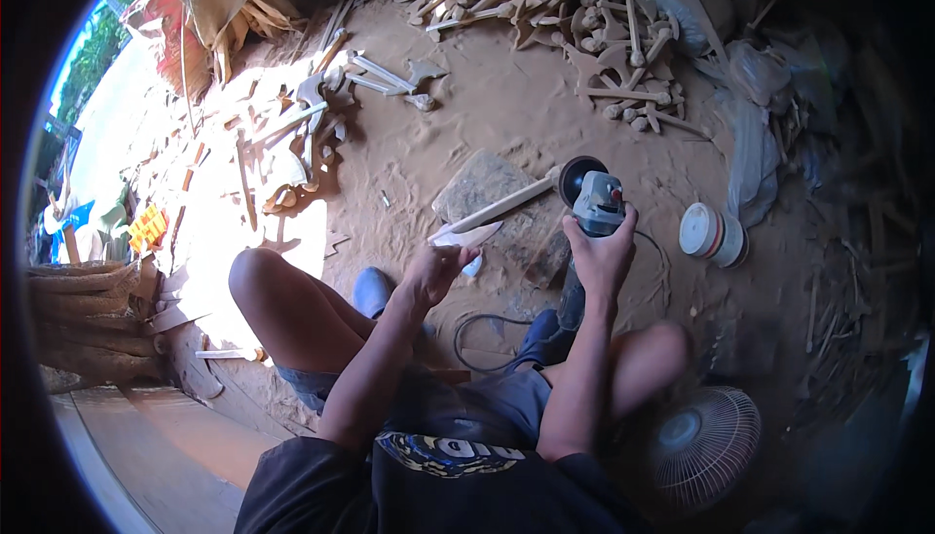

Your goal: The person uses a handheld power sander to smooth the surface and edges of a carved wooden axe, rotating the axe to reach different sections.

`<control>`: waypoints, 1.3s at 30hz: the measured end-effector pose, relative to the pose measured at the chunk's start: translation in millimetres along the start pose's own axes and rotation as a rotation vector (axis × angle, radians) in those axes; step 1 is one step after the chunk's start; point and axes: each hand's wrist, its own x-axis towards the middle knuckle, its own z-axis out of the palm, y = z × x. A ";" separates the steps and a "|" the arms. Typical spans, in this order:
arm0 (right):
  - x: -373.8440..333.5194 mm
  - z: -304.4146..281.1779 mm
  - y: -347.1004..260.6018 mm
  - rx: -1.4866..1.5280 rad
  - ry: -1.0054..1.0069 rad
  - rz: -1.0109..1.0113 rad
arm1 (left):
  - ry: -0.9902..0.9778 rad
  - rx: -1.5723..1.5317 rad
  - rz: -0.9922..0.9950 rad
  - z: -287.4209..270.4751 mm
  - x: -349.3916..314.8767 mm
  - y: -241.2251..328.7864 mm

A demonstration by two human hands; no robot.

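Observation:
My left hand (pixel 436 274) is closed around the near end of a long pale piece, bone-like and straight (pixel 497 207). It slants up to the right, and its far end meets the dark round disc (pixel 581 178) of an angle grinder (pixel 598 209). Gripping the grinder just behind its head is my right hand (pixel 604 252), thumb and fingers on either side. Whether the disc is spinning cannot be told. A pale, pointed flat piece (pixel 477 235) shows beside my left fingers; whether I hold it too is unclear. Beneath the long piece lies a flat stone block (pixel 482 184).
Knobbed bone-like pieces (pixel 623 52) are heaped at the far side, with more scattered (pixel 292 125) in sunlight at left. A white tub (pixel 701 230) lies right of the grinder, near plastic sheeting (pixel 755 164). A dark cord (pixel 463 330) curls by my feet; a caged fan (pixel 706 446) stands lower right.

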 end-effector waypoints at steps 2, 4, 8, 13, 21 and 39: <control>0.1 0.9 6.7 -0.011 0.023 -0.029 | -0.032 -0.030 -0.107 -17.3 -0.2 -25.2; -2.3 10.8 3.6 -0.019 0.007 -0.041 | 0.011 -0.049 -0.172 -54.5 5.6 -45.0; -9.5 25.8 -0.9 -0.062 -0.029 -0.061 | -0.092 -0.173 -0.223 -90.4 6.6 -75.6; -26.4 51.9 -21.2 -0.161 -0.165 -0.132 | 0.071 0.246 -0.019 -56.9 -8.2 -67.3; -34.0 122.1 -66.9 -0.569 -0.689 -0.468 | 0.077 0.528 0.128 -37.6 -18.0 -53.8; -64.9 215.7 -67.1 -0.777 -0.969 -0.663 | 0.061 0.439 0.053 -47.3 -11.0 -37.6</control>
